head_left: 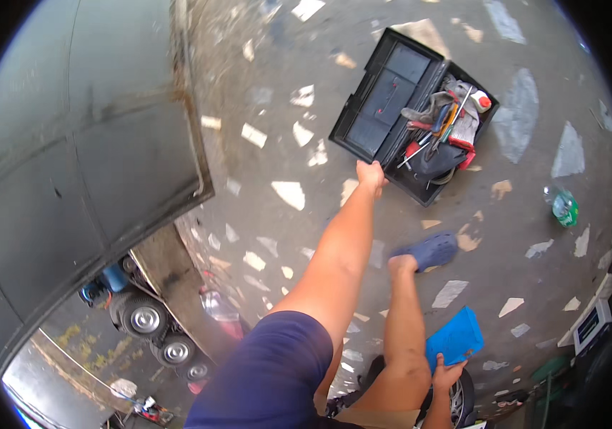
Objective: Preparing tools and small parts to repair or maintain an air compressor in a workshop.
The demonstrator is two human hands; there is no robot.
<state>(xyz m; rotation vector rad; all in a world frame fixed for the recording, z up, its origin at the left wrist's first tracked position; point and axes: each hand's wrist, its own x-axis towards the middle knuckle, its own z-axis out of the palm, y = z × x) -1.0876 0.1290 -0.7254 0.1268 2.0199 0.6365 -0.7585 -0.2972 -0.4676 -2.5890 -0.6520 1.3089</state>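
On the floor ahead lies a black toolbox (420,191), its lid (407,63) swung back to the left. My left hand (370,176) is closed on the near edge of the toolbox, by the hinge side. Inside are grey-and-red work gloves (465,129), screwdrivers with coloured handles (443,120), a white bottle with a red cap (480,101) and a dark, rounded item (434,163). Lower right, my right hand (449,373) grips a flat, bright blue piece (456,337), perhaps plastic, near my knee. Its exact kind is unclear.
My foot wears a blue clog (431,252) just below the toolbox. A green-labelled plastic bottle (563,206) lies to the right. A wheel (461,400) is beside my right hand. A large grey metal door (84,171) fills the left, with small wheels (145,319) beyond it.
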